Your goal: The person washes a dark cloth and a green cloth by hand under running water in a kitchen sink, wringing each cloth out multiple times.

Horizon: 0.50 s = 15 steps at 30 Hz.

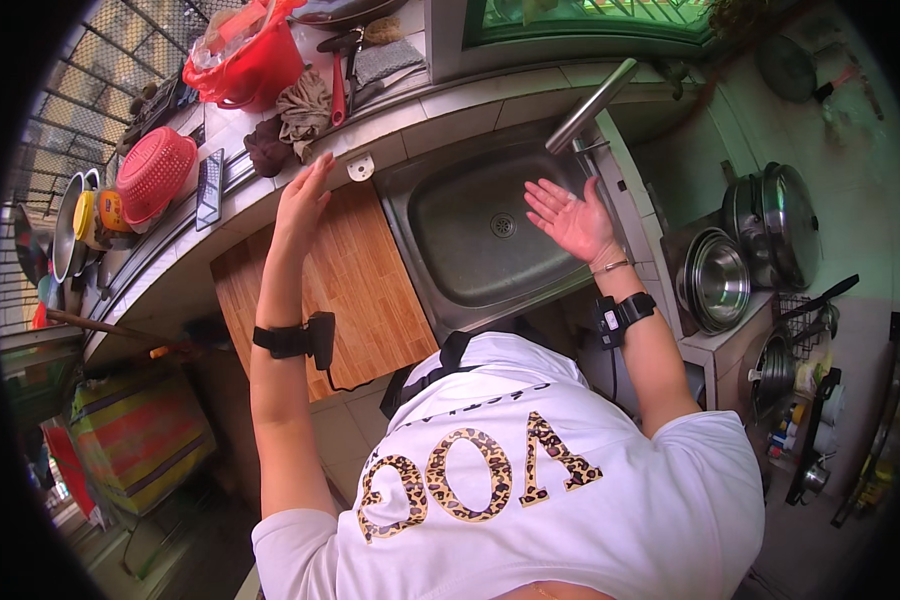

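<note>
My left hand [306, 193] is raised over the wood-patterned board [360, 277], seen edge-on with straight fingers and nothing visible in it. Close beyond its fingertips lie crumpled cloths [304, 109] on the tiled ledge. My right hand [576, 225] is held over the right side of a stainless steel sink [480, 247], palm up, fingers spread and holding nothing. Just past that hand stands a cylindrical metal faucet [592, 105]. The sink basin shows a round drain [503, 225] and no dishes. Each forearm wears a black strapped device with a cable.
On the window ledge are a red bucket [251, 64], a pink colander [156, 174], a phone-like dark slab [210, 189] and a yellow-lidded jar [84, 215]. At right stand nested steel bowls [720, 281] and a lidded pot [784, 225]. A striped bag [142, 435] sits at lower left.
</note>
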Each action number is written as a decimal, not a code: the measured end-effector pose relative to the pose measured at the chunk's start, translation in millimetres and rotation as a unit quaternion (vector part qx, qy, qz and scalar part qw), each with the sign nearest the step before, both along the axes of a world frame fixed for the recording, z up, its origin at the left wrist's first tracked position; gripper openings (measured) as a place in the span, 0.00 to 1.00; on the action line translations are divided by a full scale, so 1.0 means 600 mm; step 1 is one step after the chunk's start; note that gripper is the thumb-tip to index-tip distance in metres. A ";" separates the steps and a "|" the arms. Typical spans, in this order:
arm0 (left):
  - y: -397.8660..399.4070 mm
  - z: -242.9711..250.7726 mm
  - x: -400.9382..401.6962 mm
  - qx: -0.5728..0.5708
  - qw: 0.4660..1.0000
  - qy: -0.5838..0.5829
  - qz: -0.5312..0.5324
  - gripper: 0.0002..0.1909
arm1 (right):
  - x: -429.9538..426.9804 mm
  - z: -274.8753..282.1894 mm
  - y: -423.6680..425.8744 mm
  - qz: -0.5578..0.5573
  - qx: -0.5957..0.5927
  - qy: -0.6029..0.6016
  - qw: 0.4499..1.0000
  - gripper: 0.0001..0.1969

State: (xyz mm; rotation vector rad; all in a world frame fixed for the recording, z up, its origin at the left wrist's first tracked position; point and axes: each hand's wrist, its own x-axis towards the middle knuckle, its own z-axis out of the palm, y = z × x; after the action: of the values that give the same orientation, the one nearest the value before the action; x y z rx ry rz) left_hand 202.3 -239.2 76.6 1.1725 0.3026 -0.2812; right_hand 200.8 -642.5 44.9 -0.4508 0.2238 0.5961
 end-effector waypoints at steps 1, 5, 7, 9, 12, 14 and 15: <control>-0.011 -0.001 -0.013 -0.050 0.999 0.008 -0.002 0.26 | 0.007 0.002 -0.004 0.017 0.024 -0.008 1.000 0.46; -0.099 -0.010 -0.068 -0.211 0.977 0.032 -0.017 0.24 | 0.024 0.006 -0.018 0.071 0.077 -0.011 0.994 0.46; -0.121 -0.022 -0.073 -0.219 0.975 0.035 -0.011 0.24 | 0.026 0.009 -0.024 0.087 0.088 -0.009 0.992 0.46; -0.159 -0.032 -0.076 -0.261 0.964 0.039 -0.005 0.24 | 0.026 0.012 -0.034 0.096 0.098 -0.008 0.990 0.46; -0.211 -0.045 -0.073 -0.288 0.955 0.062 0.018 0.19 | 0.025 0.011 -0.060 0.108 0.113 -0.005 0.988 0.46; -0.246 -0.054 -0.065 -0.279 0.954 0.102 0.051 0.18 | 0.023 0.009 -0.077 0.109 0.116 -0.003 0.987 0.46; -0.259 -0.057 -0.061 -0.278 0.954 0.104 0.051 0.18 | 0.023 0.011 -0.081 0.112 0.118 -0.004 0.987 0.46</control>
State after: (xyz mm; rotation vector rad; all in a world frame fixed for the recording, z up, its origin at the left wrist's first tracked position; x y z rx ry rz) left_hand 165.6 -394.4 42.6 0.5688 0.4333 -0.3719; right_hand 214.8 -691.0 51.4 -0.2495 0.0937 0.8300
